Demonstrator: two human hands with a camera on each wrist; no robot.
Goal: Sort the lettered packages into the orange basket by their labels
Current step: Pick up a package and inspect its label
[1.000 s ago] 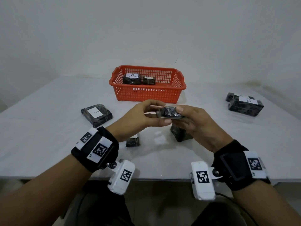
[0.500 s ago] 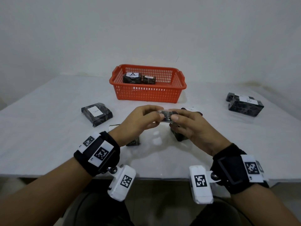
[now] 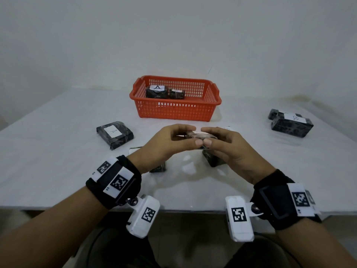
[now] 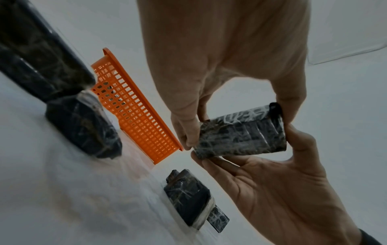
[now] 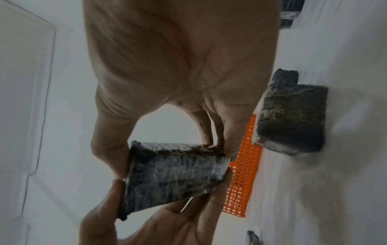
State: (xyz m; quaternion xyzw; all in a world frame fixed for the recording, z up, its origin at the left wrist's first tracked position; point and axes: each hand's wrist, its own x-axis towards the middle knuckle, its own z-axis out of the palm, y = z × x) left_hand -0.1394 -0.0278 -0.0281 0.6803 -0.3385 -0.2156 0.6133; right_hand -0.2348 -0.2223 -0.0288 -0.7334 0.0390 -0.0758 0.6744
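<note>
Both hands hold one small black wrapped package [image 3: 197, 134] above the table's middle, in front of the orange basket [image 3: 174, 113]. My left hand [image 3: 191, 135] pinches its left end and my right hand [image 3: 206, 135] its right end, thumbs meeting underneath. A pale strip shows on its top; no letter is readable. The left wrist view shows the package's [image 4: 240, 134] dark underside, and the right wrist view shows this package [image 5: 171, 174] the same way. In the basket lie a package labelled A [image 3: 156, 91] and a smaller one [image 3: 176, 93].
A flat package marked A [image 3: 115, 134] lies on the table at the left. Two stacked packages [image 3: 291, 124] sit at the far right. Under my hands stand a package [image 3: 212, 161] and a smaller one [image 3: 158, 168]. The table's front edge [image 3: 183, 208] runs near my wrists.
The package has been turned between my fingers, so a pale strip now faces up instead of the dark wrap. Both hands stayed in about the same place.
</note>
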